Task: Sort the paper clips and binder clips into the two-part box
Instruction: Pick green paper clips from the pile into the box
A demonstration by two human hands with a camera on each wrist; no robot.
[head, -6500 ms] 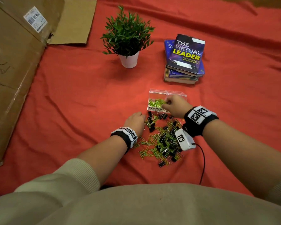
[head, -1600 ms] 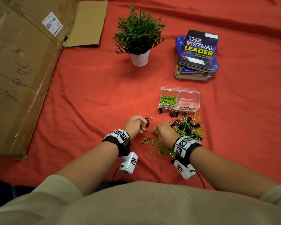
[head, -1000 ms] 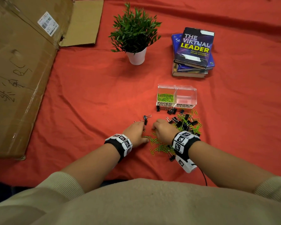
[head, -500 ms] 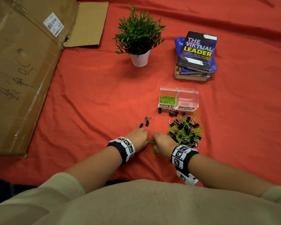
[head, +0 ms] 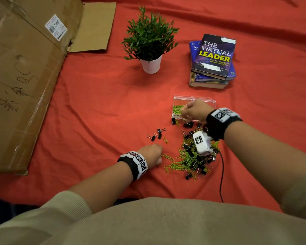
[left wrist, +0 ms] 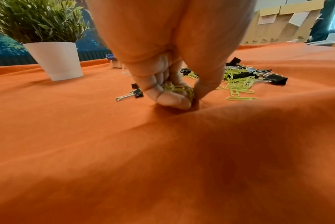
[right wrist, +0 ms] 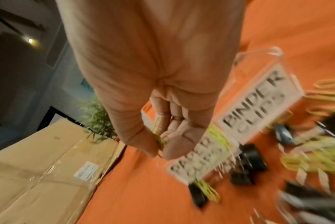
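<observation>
1. Right hand (head: 193, 110) is over the box (head: 211, 101), centre right of the head view, above the left part labelled for paper clips. Fingers are curled and pinch a few green clips (right wrist: 158, 136); the wrist view is blurred, so no count.
2. Left hand (head: 151, 153) is low on the red cloth (head: 95, 112), lower centre of the head view. Fingertips (left wrist: 170, 100) press the cloth and are closed on a small bunch of green clips (left wrist: 179, 88).
3. Box: the left part already holds a layer of green clips (head: 176, 108). The right part, labelled BINDER CLIPS (right wrist: 258, 109), looks empty where visible; the hand hides some of it.
4. The main pile (head: 189, 160) of mixed green paper clips and black binder clips lies lower right of centre, just right of the left hand and below the box.
5. A few stray binder clips (head: 157, 134) sit apart, left of the pile, with one loose paper clip (head: 165, 140) beside them. More binder clips (head: 187, 124) sit against the box front.
6. Progress, my judgement: early. Some paper clips are sorted, apparently no binder clips yet, and most of the pile is left.
7. Left to do: drop both handfuls in the left part, clear the remaining green clips, then move every black clip into the right part.
</observation>
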